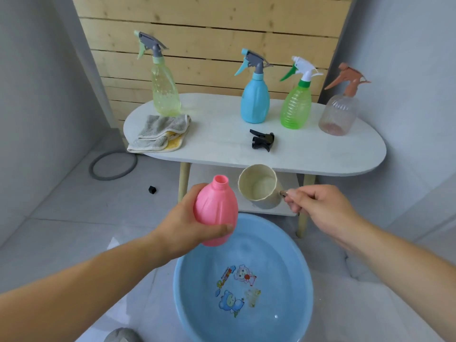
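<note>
Head view: left hand (183, 224) gripping uncapped pink bottle (216, 213) above blue basin (243, 277); right hand (318, 206) pinching handle, tilting cream cup (260, 187) toward bottle mouth.

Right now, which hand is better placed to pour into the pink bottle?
Right: the right hand grips the cream cup by its handle, rim beside the open neck of the pink bottle; the left hand just holds it.
</note>
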`<state>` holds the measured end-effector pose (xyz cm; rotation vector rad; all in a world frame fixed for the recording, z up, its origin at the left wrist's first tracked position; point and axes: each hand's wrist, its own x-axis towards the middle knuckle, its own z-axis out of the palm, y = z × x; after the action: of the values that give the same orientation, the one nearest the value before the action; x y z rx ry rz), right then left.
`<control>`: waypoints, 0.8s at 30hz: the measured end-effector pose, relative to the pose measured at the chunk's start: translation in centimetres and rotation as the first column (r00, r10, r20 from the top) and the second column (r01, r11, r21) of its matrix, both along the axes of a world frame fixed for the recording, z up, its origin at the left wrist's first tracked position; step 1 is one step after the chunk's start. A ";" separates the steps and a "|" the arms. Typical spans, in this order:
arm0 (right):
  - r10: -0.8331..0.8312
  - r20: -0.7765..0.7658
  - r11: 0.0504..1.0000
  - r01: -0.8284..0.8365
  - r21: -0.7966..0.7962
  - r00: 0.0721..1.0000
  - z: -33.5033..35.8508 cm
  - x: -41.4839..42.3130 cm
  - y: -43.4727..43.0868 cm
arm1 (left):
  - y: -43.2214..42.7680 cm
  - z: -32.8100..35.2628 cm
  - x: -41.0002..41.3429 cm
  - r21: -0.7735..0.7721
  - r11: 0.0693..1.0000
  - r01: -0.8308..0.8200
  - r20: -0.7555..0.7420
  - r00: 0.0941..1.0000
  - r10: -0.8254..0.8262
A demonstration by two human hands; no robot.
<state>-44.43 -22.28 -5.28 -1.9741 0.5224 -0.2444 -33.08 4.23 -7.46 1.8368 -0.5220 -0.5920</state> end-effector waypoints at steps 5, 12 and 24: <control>-0.024 0.132 0.999 0.027 -0.022 0.991 3.8 -0.7 1.3 | -0.5 0.4 -0.5 -0.029 1.000 0.009 -0.026 1.000 -0.010; -0.020 0.214 0.997 0.036 -0.072 0.977 5.8 -1.7 1.9 | -1.1 0.6 -1.1 -0.002 1.000 0.010 0.010 1.000 -0.010; 0.021 0.226 0.985 0.018 -0.170 0.974 7.3 -2.4 3.1 | -1.9 0.2 -1.6 0.021 0.999 0.043 0.008 0.999 -0.043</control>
<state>-46.82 -19.23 2.06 -2.0783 0.3605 -0.5231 -34.72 2.30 -7.23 1.8521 -0.5640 -0.6213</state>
